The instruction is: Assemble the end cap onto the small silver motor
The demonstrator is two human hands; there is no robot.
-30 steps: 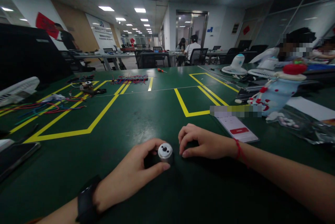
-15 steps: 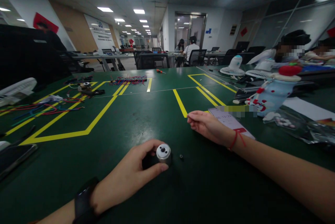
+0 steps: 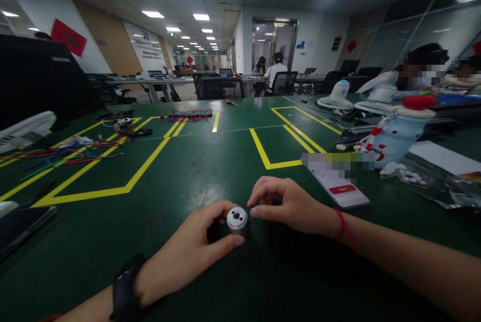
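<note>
A short silver metal cylinder (image 3: 237, 218) with a dark centre and small dark holes in its top stands upright on the green table (image 3: 180, 262). My left hand (image 3: 203, 236) is wrapped round it from the left, thumb at the front and fingers behind. Just right of the cylinder is my right hand (image 3: 280, 204), its thumb and index finger apart and the other fingers curled. Nothing shows between its fingertips. The small dark part seen earlier beside the cylinder is not visible now. Right of my right hand lies a phone (image 3: 336, 181).
Yellow tape (image 3: 150, 164) marks the table. Wires (image 3: 75, 154) lie at the left, a wire bundle (image 3: 188, 115) and a screwdriver (image 3: 231, 103) farther back. At the right are a blue cup (image 3: 398, 136), a small fan (image 3: 336, 96) and plastic bags (image 3: 421, 181). People sit beyond.
My right hand has come off the phone and moved left and down, close to the cylinder, with thumb and index finger now spread. My left hand keeps its hold on the cylinder.
</note>
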